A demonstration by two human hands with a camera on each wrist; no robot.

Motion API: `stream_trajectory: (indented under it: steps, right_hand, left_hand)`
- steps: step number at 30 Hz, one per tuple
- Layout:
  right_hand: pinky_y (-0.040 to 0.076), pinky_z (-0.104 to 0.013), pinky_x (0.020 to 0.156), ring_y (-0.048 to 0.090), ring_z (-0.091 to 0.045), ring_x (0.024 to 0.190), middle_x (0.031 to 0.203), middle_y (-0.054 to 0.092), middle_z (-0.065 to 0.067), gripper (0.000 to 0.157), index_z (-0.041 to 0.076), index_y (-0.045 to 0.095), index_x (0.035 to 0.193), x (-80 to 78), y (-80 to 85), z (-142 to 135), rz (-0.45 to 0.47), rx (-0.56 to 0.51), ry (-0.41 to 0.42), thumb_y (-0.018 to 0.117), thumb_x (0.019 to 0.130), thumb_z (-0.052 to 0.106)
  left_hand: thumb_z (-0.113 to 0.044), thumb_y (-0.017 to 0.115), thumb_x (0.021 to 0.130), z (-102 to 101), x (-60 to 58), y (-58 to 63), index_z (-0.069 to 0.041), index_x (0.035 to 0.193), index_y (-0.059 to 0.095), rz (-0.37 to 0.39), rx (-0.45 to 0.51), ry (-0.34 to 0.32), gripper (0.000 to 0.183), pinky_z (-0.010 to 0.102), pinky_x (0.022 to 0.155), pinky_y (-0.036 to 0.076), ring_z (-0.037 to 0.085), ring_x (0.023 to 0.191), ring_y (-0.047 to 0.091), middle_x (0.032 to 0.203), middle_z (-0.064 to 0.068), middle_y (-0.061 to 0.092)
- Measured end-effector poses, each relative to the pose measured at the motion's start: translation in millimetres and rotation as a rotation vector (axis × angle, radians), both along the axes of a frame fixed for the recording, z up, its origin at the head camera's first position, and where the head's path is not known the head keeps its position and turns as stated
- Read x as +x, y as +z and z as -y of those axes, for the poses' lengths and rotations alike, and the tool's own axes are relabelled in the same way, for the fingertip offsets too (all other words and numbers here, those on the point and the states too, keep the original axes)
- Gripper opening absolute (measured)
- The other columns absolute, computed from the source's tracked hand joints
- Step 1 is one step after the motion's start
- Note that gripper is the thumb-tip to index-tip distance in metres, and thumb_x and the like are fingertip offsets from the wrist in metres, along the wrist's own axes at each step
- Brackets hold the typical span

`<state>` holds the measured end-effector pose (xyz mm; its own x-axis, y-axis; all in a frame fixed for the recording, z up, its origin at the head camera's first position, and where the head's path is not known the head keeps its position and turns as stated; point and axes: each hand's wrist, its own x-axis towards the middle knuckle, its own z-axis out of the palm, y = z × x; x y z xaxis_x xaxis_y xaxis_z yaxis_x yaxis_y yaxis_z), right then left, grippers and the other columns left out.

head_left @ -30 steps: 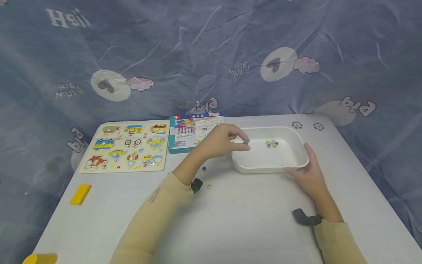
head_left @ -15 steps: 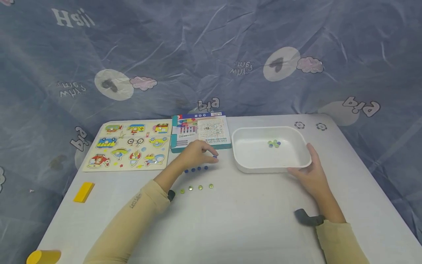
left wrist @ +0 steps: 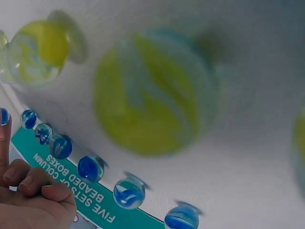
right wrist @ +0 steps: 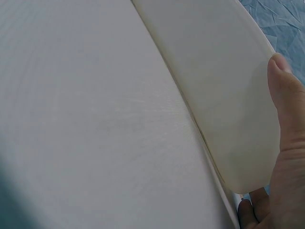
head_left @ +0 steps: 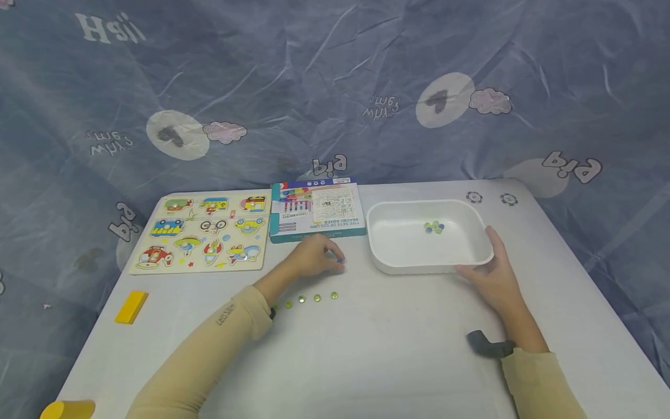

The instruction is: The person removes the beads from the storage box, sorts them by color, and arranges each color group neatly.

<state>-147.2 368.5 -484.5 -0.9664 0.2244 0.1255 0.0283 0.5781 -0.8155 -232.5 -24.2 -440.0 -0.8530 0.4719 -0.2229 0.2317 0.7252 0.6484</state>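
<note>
My left hand point(head_left: 314, 256) is low over the table in front of the picture box, its thumb and index finger pinching a blue marble point(head_left: 340, 261). In the left wrist view that marble point(left wrist: 4, 116) shows at a fingertip, in line with a row of blue marbles point(left wrist: 90, 168). The head view has this row hidden behind the hand. Nearer the front edge runs a row of yellow-green marbles point(head_left: 317, 298). My right hand point(head_left: 492, 279) grips the right front corner of a white tray point(head_left: 377, 259), thumb at the rim. Several marbles point(head_left: 434, 227) lie clustered inside the tray.
A box labelled for beaded boxes point(head_left: 335, 224) lies at the back, beside a wooden vehicle puzzle point(head_left: 204, 233). To the left are a yellow block point(head_left: 131, 307) and a yellow cylinder point(head_left: 68, 409). Patterned blue-grey cloth point(head_left: 335, 87) hangs behind the table.
My left hand has moved left with a blue marble, from over the tray to the end of the blue row, then slightly lower. The right hand has stayed on the tray.
</note>
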Motion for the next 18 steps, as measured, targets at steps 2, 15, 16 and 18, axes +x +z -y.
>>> stream_trajectory:
  steps: [2, 15, 16, 18]
  right_hand:
    - [0.003, -0.055, 0.116, 0.004, -0.028, 0.148, 0.16, 0.005, 0.004, 0.112, 0.034, -0.002, 0.151, 0.0, 0.6, -0.3, 0.0, 0.005, -0.002, 0.079, 0.075, 0.033]
    - [0.002, -0.057, 0.116, 0.004, -0.03, 0.148, 0.16, 0.006, 0.002, 0.112, 0.038, -0.002, 0.15, 1.2, 0.5, 0.2, 0.009, 0.013, -0.011, 0.08, 0.074, 0.036]
    - [0.002, -0.057, 0.116, 0.004, -0.03, 0.148, 0.16, 0.006, 0.002, 0.112, 0.037, -0.002, 0.15, 1.4, 0.8, 0.4, 0.008, 0.012, -0.011, 0.08, 0.074, 0.036]
    - [0.002, -0.057, 0.116, 0.004, -0.031, 0.148, 0.16, 0.006, 0.001, 0.112, 0.037, -0.002, 0.15, 1.5, 1.3, 0.6, 0.007, 0.01, -0.01, 0.079, 0.074, 0.036]
  left_hand:
    - [-0.035, 0.078, 0.074, -1.1, 0.5, -0.8, -0.03, 0.086, 0.073, 0.004, -0.007, -0.003, 0.013, 0.042, 0.099, 0.041, 0.017, 0.113, 0.052, 0.113, -0.007, 0.067]
    - [-0.034, 0.078, 0.074, -6.1, 0.9, -5.3, -0.03, 0.087, 0.072, 0.002, -0.07, 0.005, 0.015, 0.039, 0.092, 0.043, 0.014, 0.103, 0.054, 0.111, -0.005, 0.066]
    - [-0.034, 0.079, 0.074, -6.3, 1.0, -5.2, -0.029, 0.088, 0.072, 0.0, -0.072, 0.005, 0.016, 0.038, 0.091, 0.043, 0.014, 0.1, 0.054, 0.109, -0.005, 0.066]
    - [-0.033, 0.079, 0.074, -6.7, 1.2, -5.0, -0.029, 0.088, 0.072, -0.007, -0.077, 0.001, 0.017, 0.037, 0.09, 0.043, 0.013, 0.098, 0.053, 0.109, -0.006, 0.066]
